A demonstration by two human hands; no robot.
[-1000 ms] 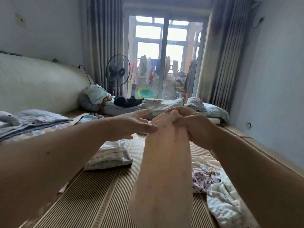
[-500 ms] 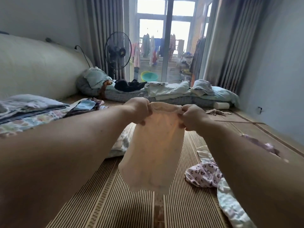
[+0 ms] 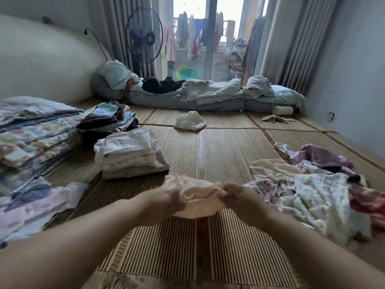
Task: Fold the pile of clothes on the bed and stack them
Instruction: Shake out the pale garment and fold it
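Note:
A small cream garment (image 3: 198, 196) lies bunched low over the striped bamboo mat (image 3: 183, 155), held at both ends. My left hand (image 3: 166, 198) grips its left edge and my right hand (image 3: 235, 195) pinches its right edge. A neat stack of folded white clothes (image 3: 129, 154) stands just beyond my left hand. To the right spreads the unfolded pile (image 3: 312, 184) of patterned white, purple and pink clothes. A second folded stack in dark and blue tones (image 3: 108, 119) sits further back on the left.
Folded patterned bedding (image 3: 35, 130) is layered along the left. A crumpled white cloth (image 3: 190, 120) lies mid-mat. Rolled quilts and pillows (image 3: 198, 92) line the far end, with a standing fan (image 3: 144, 36) and balcony door behind. A wall runs along the right.
The cream garment hung full length from my raised hands; now both hands have come down to the mat with it bunched between them. The view has tilted downward.

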